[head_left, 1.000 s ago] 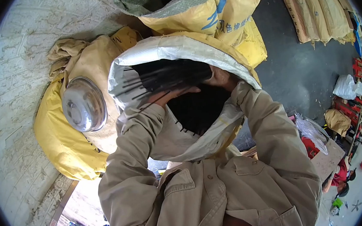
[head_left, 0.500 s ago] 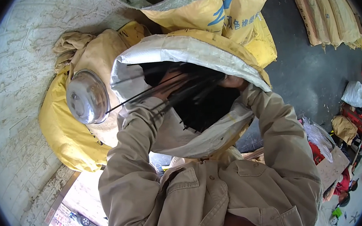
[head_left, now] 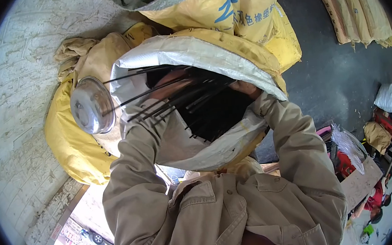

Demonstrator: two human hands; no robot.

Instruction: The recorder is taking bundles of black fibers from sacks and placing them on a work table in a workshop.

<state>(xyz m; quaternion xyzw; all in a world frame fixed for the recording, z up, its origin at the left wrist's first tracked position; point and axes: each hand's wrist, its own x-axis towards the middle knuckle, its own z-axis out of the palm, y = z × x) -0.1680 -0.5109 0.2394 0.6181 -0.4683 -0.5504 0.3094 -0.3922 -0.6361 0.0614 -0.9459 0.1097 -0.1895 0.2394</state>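
Observation:
Both my hands reach into a wide-mouthed woven sack [head_left: 199, 157], white inside and yellow outside. A loose bunch of thin black rods [head_left: 198, 94] fans out leftward over the sack's mouth and across my left forearm, blurred by motion. My right hand [head_left: 247, 89] is at the right side of the mouth, closed at the end where the rods come together; its fingertips are in shadow. Behind the rods lies my left hand [head_left: 167, 84], its fingers hidden by them and by the dark inside. More black material fills the sack below.
A clear round bowl [head_left: 93, 105] sits against a tan sack on the left, beside a yellow sack [head_left: 70, 147] and a white brick wall. Another yellow sack [head_left: 256, 10] stands beyond. Flat tan sacks [head_left: 356, 10] lie on the dark floor far right, with clutter below.
The black rods have spread into a wider fan and shifted toward the left and the near side. My hands and the sack's rim have moved slightly left.

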